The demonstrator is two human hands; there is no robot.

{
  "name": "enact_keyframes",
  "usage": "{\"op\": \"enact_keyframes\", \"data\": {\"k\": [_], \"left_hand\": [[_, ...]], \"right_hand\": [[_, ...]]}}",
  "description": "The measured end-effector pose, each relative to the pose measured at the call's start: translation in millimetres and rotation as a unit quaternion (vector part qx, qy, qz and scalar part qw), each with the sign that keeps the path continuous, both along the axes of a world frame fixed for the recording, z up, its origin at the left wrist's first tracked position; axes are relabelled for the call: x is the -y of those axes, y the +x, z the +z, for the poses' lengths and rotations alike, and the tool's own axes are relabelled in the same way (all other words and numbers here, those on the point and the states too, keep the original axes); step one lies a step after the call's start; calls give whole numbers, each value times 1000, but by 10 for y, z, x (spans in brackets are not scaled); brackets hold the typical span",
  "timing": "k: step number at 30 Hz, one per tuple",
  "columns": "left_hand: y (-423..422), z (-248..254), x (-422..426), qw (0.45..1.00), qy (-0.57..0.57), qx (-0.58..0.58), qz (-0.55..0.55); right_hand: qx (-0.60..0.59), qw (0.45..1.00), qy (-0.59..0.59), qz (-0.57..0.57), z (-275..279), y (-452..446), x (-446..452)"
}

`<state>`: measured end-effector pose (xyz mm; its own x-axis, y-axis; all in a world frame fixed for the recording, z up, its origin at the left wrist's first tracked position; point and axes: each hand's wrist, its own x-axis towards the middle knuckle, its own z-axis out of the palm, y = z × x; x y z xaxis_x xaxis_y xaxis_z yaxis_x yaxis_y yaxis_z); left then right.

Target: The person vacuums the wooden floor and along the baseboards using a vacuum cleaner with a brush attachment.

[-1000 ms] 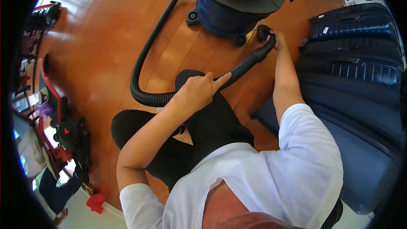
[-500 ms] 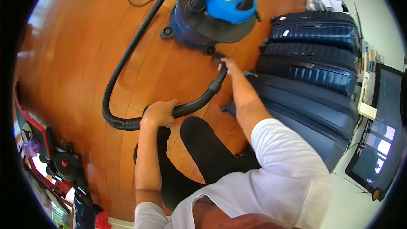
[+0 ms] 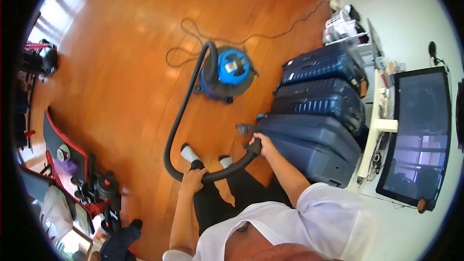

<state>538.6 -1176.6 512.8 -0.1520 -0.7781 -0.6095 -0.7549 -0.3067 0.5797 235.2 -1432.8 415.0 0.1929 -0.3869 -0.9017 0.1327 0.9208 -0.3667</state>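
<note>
A black vacuum hose (image 3: 180, 111) loops from a blue and black canister vacuum cleaner (image 3: 227, 73) down toward my body. Around the ribbed lower bend of the hose, my left hand (image 3: 193, 180) is closed. My right hand (image 3: 262, 143) grips the hose's curved handle end, beside the suitcases. Past that hand a dark nozzle (image 3: 245, 128) sticks out over the wooden floor. Both of my socked feet stand under the hose, in front of the vacuum cleaner.
Several dark blue suitcases (image 3: 309, 135) stand in a row on the right. Behind them a television (image 3: 416, 135) is by the wall. A power cord (image 3: 270, 36) snakes across the wooden floor (image 3: 121, 92). Red and black exercise equipment (image 3: 79, 164) stands at the left.
My view has risen and pulled back, so the vacuum cleaner looks smaller and farther off. Both hands still hold the hose, whose handle end is now lifted nearer my body.
</note>
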Motion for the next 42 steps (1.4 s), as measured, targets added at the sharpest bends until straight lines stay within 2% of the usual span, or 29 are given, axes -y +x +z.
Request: {"op": "enact_keyframes", "data": {"k": [3,5,6,7,8,9,11,12,13,15,17,19,20,24,25,26,27,28,29,30,31,34,35,36,37,39,42], "left_hand": [[324,820,186,997,63,-39,22],[595,1315,373,984,1,-139,107],[745,1579,494,979,-124,-103,121],[913,1882,648,958,-244,-67,134],[1104,2358,864,931,-316,-59,173],[1284,3020,1022,900,-390,-36,194],[1575,4004,1132,831,-493,49,253],[1736,4335,1091,759,-601,64,244],[1738,4732,993,716,-631,54,294],[1737,5265,873,595,-770,37,228],[1711,5614,912,505,-853,35,123],[1642,5849,1076,457,-887,36,56],[1651,5903,1146,450,-891,33,52],[1689,5974,1390,432,-898,52,61],[1703,5967,1424,427,-900,55,73],[1721,5949,1475,418,-903,50,88],[1754,5967,1511,408,-906,49,98],[1789,5975,1535,392,-914,50,97],[1843,5992,1572,378,-920,46,97],[1904,6034,1607,366,-925,47,92],[1965,6061,1622,364,-925,48,92],[2050,6076,1672,376,-918,62,110],[2147,6113,1739,380,-915,64,118],[2229,6125,1793,377,-916,67,117],[2301,6099,1828,371,-919,68,114],[2458,6110,1889,367,-922,60,106],[2738,6107,1996,368,-924,40,95]], "right_hand": [[-30,992,-24,-117,954,277,-59],[-38,985,-40,-161,1337,381,-31],[-44,981,-45,-184,1477,399,-31],[-24,978,-90,-185,1564,391,-22],[-40,967,-166,-188,1766,474,-48],[-55,951,-240,-189,2042,625,-66],[-84,908,-367,-186,2263,759,40],[-101,892,-402,-179,2409,833,118],[-118,875,-438,-170,2635,915,226],[-150,836,-514,-121,2842,906,520],[-175,785,-593,-49,2934,765,952],[-194,768,-610,21,3170,722,1243],[-197,761,-616,50,3226,685,1333],[-173,817,-540,104,3351,782,1351],[-177,797,-564,125,3030,700,1404],[-162,798,-566,134,2952,760,1365],[-157,822,-526,151,2982,853,1282],[-125,822,-530,167,2874,922,1259],[-160,795,-551,196,2568,909,1288],[-117,834,-500,204,2684,1022,1183],[-134,813,-505,257,2578,1096,1199],[-132,817,-470,307,2554,1340,1024],[-157,747,-546,345,2259,1353,1144],[-170,780,-478,366,2575,1580,1121],[-170,779,-475,373,2529,1673,1188],[-186,750,-499,394,2604,1973,1331],[-170,726,-552,373,2321,2244,1549]]}}
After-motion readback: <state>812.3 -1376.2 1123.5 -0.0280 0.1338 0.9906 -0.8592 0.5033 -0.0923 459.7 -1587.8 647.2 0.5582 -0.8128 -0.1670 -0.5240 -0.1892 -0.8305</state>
